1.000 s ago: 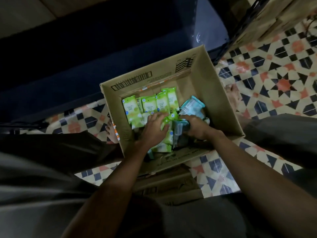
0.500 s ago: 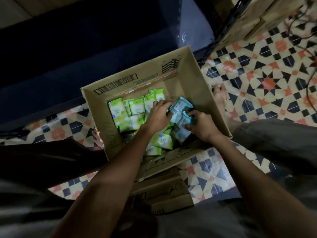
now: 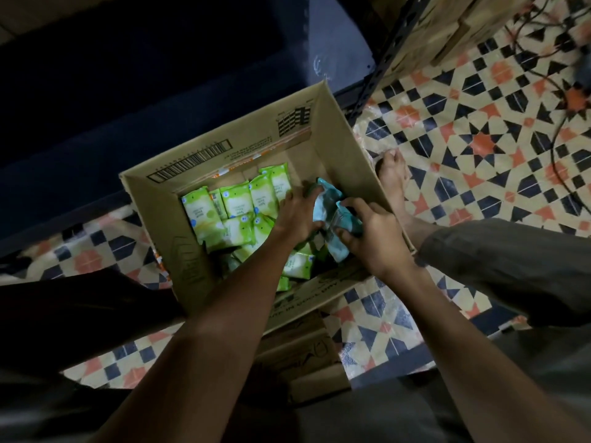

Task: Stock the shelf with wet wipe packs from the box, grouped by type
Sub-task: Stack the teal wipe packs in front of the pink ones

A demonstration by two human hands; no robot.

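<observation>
An open cardboard box (image 3: pixel 345 145) sits on the patterned floor between my legs. Several green wet wipe packs (image 3: pixel 236 203) stand and lie in its left half. Light blue wet wipe packs (image 3: pixel 332 206) are bunched at the box's right side. My right hand (image 3: pixel 374 235) grips this blue bunch from the near side, fingers curled round it. From the left, my left hand (image 3: pixel 297 215) holds the same blue packs, its fingers wrapped over their far edge. The dark blue shelf (image 3: pixel 134 91) lies just beyond the box.
A black metal shelf post (image 3: pixel 380 62) rises right of the box, with cardboard cartons (image 3: pixel 447 30) behind it. My bare foot (image 3: pixel 393 177) stands beside the box's right wall. Cables (image 3: pixel 563 100) run across the tiles at far right. A flattened carton (image 3: pixel 307 353) lies under the box's near edge.
My left hand has left the green packs and moved right onto the blue ones. Both hands have gathered the blue packs together and raised them slightly in the box.
</observation>
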